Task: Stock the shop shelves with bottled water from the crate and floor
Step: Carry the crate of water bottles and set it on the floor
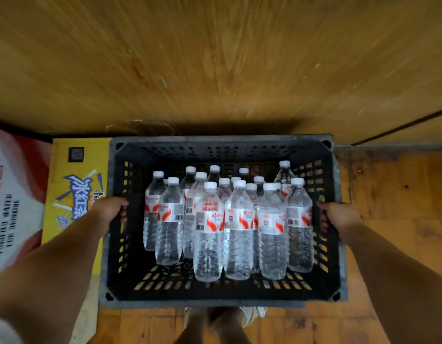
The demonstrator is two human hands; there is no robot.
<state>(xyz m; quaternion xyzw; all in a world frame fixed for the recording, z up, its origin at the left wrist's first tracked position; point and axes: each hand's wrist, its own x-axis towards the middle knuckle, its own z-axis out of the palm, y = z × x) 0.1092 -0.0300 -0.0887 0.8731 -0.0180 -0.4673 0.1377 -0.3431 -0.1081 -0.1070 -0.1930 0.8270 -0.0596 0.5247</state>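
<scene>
A black slotted plastic crate (222,291) fills the middle of the head view, seen from above. Several clear water bottles (238,227) with white caps and red-and-white labels stand upright inside it, bunched toward the right and centre. My left hand (111,209) grips the crate's left rim, fingers curled over the edge into the crate. My right hand (339,216) grips the right rim the same way. Both forearms reach in from the bottom corners.
A wooden panel (215,65) rises directly behind the crate. A yellow printed carton (73,184) lies against the crate's left side, with a red-and-white carton (14,189) further left. Wooden floor (393,194) shows at right. My legs and a shoe (252,314) are below the crate.
</scene>
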